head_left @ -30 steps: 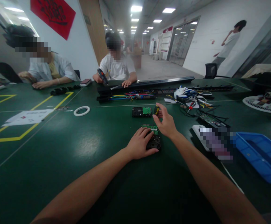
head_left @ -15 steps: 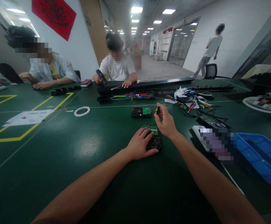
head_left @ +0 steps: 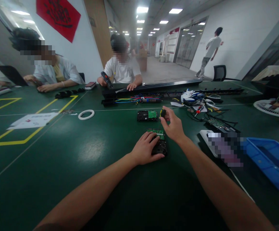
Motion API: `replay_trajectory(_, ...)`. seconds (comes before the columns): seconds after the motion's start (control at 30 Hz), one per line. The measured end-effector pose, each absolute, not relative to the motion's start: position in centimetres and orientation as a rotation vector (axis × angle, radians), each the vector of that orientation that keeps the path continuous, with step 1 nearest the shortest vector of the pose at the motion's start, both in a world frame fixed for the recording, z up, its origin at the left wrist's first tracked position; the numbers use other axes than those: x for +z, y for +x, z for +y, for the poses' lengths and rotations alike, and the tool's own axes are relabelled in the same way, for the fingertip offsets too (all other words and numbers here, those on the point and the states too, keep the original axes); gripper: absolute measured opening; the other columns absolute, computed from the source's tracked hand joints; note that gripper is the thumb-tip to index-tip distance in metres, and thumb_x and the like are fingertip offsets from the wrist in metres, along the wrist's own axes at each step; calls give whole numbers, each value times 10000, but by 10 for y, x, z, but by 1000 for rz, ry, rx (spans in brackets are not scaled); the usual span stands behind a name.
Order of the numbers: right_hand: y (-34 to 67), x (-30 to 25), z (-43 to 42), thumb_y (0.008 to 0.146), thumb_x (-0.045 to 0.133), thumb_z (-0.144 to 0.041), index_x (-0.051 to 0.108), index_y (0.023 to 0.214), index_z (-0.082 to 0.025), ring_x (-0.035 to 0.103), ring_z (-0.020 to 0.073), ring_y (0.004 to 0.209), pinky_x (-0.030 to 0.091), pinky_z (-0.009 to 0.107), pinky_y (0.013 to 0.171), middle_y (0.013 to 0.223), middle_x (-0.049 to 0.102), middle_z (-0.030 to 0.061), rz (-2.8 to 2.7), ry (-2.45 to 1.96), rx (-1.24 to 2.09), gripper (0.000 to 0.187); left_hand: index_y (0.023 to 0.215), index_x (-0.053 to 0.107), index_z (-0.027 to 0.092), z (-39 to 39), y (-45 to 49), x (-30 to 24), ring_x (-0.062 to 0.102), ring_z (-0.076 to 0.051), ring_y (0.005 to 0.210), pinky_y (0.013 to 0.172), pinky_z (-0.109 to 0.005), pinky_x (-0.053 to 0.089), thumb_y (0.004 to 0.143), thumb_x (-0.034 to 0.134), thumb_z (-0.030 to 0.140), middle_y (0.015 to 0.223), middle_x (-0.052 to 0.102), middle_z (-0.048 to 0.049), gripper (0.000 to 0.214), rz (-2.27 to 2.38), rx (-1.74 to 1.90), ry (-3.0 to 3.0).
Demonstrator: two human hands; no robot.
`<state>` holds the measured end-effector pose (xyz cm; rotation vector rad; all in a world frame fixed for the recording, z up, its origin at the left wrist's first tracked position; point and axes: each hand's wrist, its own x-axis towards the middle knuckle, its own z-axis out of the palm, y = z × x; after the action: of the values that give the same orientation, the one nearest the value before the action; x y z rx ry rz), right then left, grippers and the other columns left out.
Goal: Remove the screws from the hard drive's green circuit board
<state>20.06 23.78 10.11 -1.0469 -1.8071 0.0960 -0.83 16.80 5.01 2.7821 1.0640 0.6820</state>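
My left hand lies flat on a black hard drive with a green circuit board at its far end, fingers spread over it. My right hand hovers just above and behind that drive, its fingers pinched round a small black and yellow screwdriver held upright. A second hard drive with a green board lies on the table a little further away, untouched.
A blue tray sits at the right, with a circuit board and cables beyond it. A long black rail with coloured wires crosses the green table. A white tape ring and paper lie left. Two people sit opposite.
My right hand has closed its fingers round the small screwdriver. My left hand has stayed on the drive. A person in the background has walked further down the hall.
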Motion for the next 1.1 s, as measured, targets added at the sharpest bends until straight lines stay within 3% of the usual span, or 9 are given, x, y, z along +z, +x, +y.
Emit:
replay_trajectory(0.5, 198, 100, 236, 955, 697, -389, 542, 1444, -320, 745, 250, 914, 661, 484, 861, 1262, 721, 96, -1749, -1057, 94, 517, 1547, 516, 155, 168, -9, 49, 403, -405, 1503, 1284, -581, 325, 916, 552, 830, 1564, 505, -185, 925, 1070, 701, 2764)
replay_trajectory(0.67, 194, 98, 235, 1012, 589, -340, 467, 1494, -292, 767, 228, 944, 656, 459, 898, 1328, 698, 118, -1722, -1003, 218, 499, 1550, 510, 178, 169, -8, 50, 411, -401, 1503, 1289, -592, 313, 912, 553, 836, 1563, 508, -179, 917, 1071, 695, 2758)
replay_trajectory(0.87, 196, 96, 234, 975, 669, -396, 527, 1464, -314, 745, 249, 977, 659, 482, 899, 1331, 699, 105, -1749, -1016, 114, 515, 1545, 512, 163, 169, -8, 50, 416, -401, 1499, 1296, -594, 297, 913, 547, 838, 1564, 504, -188, 926, 1072, 685, 2760)
replay_trajectory(1.1, 196, 94, 234, 1027, 535, -340, 440, 1547, -293, 761, 253, 1012, 648, 498, 967, 1350, 703, 117, -1754, -1048, 120, 530, 1554, 504, 196, 168, -8, 50, 409, -402, 1507, 1289, -612, 305, 911, 570, 825, 1580, 497, -167, 902, 1070, 687, 2749)
